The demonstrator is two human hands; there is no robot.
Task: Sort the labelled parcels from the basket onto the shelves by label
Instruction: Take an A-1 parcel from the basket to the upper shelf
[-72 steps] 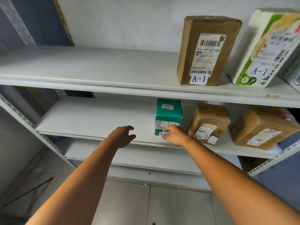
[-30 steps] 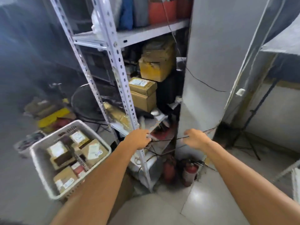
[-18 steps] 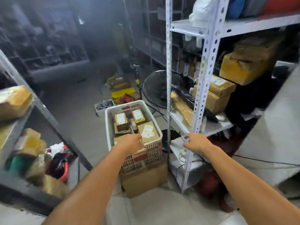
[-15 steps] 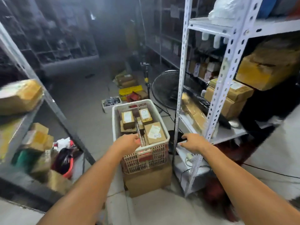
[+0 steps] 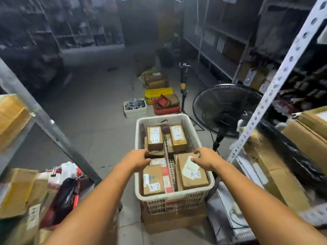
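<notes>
Left hand (image 5: pixel 137 159): hovers over the basket's left rim, knuckles toward me, fingers loosely curled, nothing in it.
Right hand (image 5: pixel 206 159): over the far edge of the front-right parcel, fingers slack and slightly spread, holding nothing; I cannot tell whether the fingertips touch the cardboard.
Basket (image 5: pixel 174 195): white plastic with lattice sides, straight in front of me, sitting on a cardboard box (image 5: pixel 173 221) on the floor.
Front-left parcel (image 5: pixel 153 181): brown box lying flat in the near left corner, tag reads A-2.
Front-right parcel (image 5: pixel 192 174): brown box lying flat, tag A-2, with a white shipping label above the tag.
Back-left parcel (image 5: pixel 155 138): small brown box, tag A-1, just beyond my left hand.
Back-right parcel (image 5: pixel 178 137): yellowish box beside it, its tag blurred.
Divider (image 5: pixel 166 151): perforated strip running down the middle of the basket between the parcels.
Fan (image 5: pixel 226 110): black floor fan standing right of the basket.
Shelf post (image 5: pixel 276 82): white perforated upright on my right, with large cartons behind it.
Floor beyond: white bin (image 5: pixel 135 107) and red crate (image 5: pixel 166 106) side by side behind the basket.
</notes>
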